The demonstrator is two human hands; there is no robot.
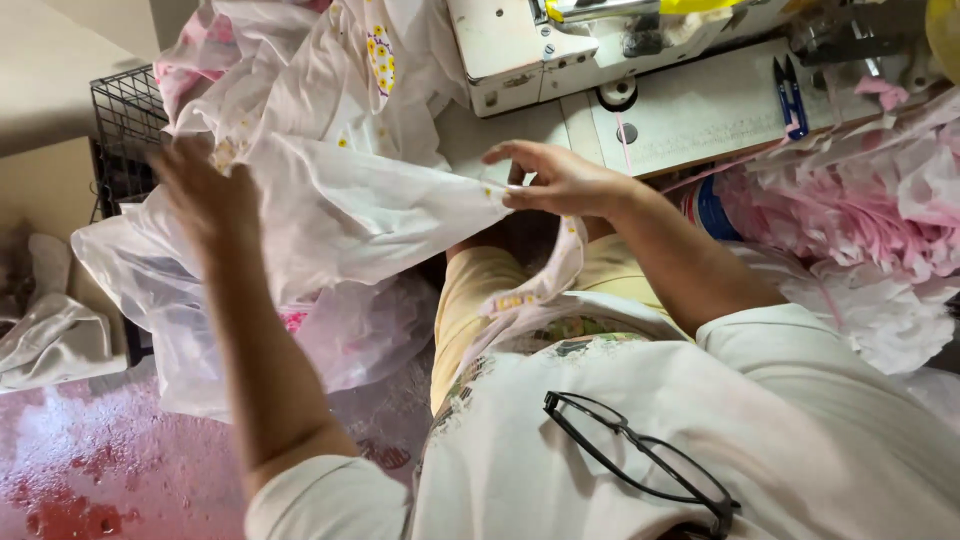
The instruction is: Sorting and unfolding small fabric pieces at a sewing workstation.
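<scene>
A thin white fabric piece point(370, 215) with small yellow flower print is stretched between my two hands above my lap. My left hand point(200, 195), blurred by motion, grips the cloth's left part near a black wire basket. My right hand point(560, 180) pinches the cloth's right edge between thumb and fingers, just in front of the sewing table. A strip of the same fabric hangs from my right hand down onto my yellow trousers point(480, 290).
A white sewing machine point(520, 50) stands on the table point(700, 120), with blue thread snips point(790, 95) beside it. Pink and white fabric point(860, 210) is piled at right. More printed cloth fills the wire basket point(125, 120). Black glasses point(640, 450) hang on my shirt. Red floor point(80, 470) lies below left.
</scene>
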